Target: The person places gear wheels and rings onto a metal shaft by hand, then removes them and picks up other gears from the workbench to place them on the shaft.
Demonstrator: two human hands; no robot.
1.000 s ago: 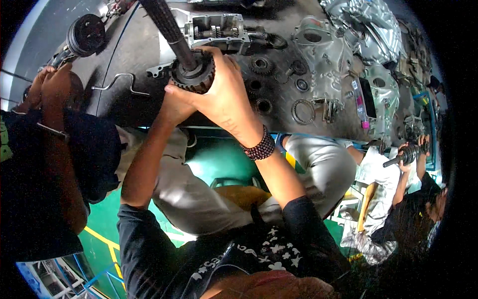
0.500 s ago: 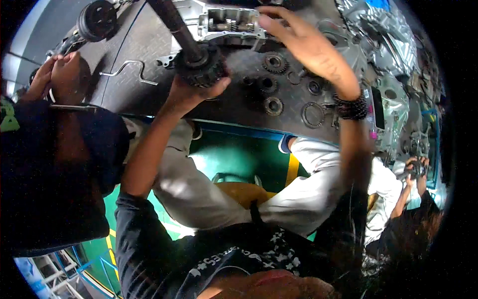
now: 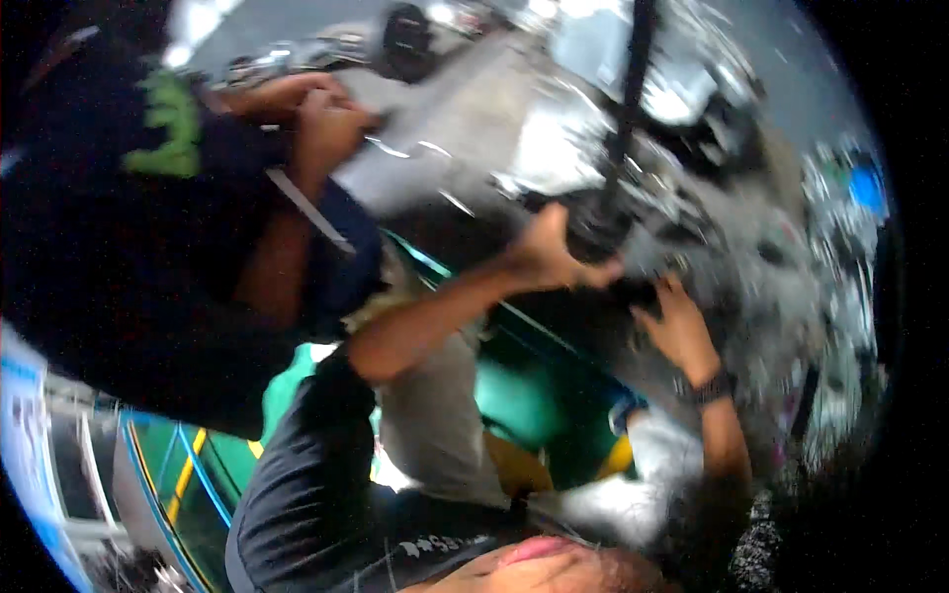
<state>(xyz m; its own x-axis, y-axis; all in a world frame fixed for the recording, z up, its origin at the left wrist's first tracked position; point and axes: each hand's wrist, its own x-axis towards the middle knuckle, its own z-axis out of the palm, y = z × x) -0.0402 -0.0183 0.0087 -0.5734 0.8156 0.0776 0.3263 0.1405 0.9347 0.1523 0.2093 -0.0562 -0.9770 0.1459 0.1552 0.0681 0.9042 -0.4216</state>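
Observation:
The picture is smeared by motion. My left hand is wrapped round the toothed end of a gear shaft, whose long dark rod stands up and away over the workbench. To its right, my right hand reaches low over the bench with thumb and fingers apart. Nothing shows plainly between them, though dark parts too blurred to name lie by the fingertips. Beyond the gear shaft rests a silver gearbox housing.
A person in a dark top works close on my left, their hands over the bench. A black round drum stands at the back. Shiny metal parts and a blue item crowd the right side.
The view has swung round to the left. My right hand has come away from the gearbox housing, down toward the near part of the bench. My left hand still grips the gear shaft.

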